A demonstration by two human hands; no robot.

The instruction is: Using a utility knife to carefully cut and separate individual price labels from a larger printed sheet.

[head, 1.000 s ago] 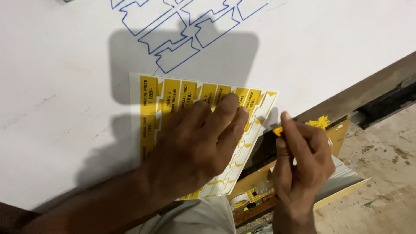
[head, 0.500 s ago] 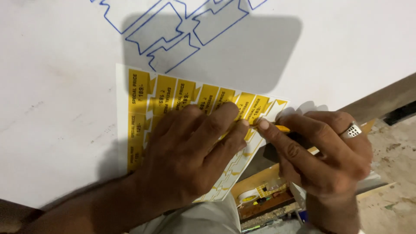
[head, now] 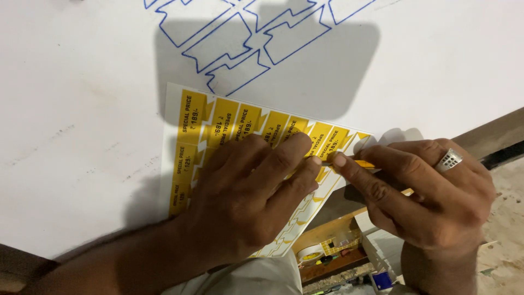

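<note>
One sticker sheet [head: 218,131], two hands

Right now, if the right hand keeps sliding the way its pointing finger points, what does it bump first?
Most likely the left hand's fingertips. The right hand points leftward across the yellow sticker sheet, and those fingertips lie just ahead of it.

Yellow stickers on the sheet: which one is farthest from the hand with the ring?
The tall sticker at the top left corner of the sheet. The right hand, wearing the ring, works at the opposite edge.
</note>
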